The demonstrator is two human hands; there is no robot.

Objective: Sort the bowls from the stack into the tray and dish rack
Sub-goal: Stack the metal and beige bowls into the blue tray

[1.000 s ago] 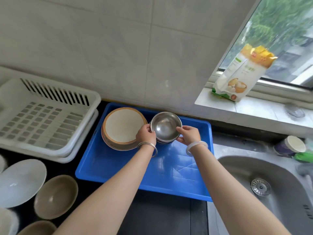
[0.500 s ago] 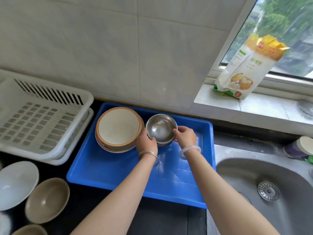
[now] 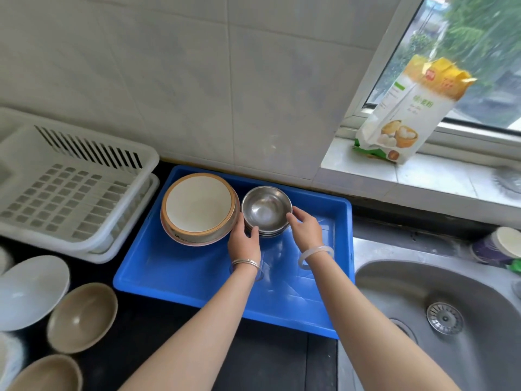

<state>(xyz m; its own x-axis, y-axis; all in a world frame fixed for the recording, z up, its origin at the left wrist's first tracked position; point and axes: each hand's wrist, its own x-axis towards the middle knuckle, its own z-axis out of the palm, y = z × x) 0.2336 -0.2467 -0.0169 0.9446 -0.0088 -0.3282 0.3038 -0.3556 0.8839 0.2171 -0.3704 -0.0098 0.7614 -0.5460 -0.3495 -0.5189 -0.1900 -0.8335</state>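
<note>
On a dark counter by a tiled wall, a steel bowl stack (image 3: pixel 266 211) is being steadied in the blue tray (image 3: pixel 180 273), the left hand (image 3: pixel 244 240) and right hand (image 3: pixel 306 231) pinching opposite rims, seemingly to seat it beside the ceramic bowls (image 3: pixel 198 207). The rack (image 3: pixel 70 190) is being left bare.

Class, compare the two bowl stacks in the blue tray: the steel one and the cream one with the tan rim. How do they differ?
The steel bowl stack is shiny metal; the cream bowl stack is matte with a tan rim. The steel stack is narrower and stands right of the cream one. Both hands, left and right, touch the steel stack's sides; the cream stack seems untouched. Both stand upright in the blue tray.
</note>
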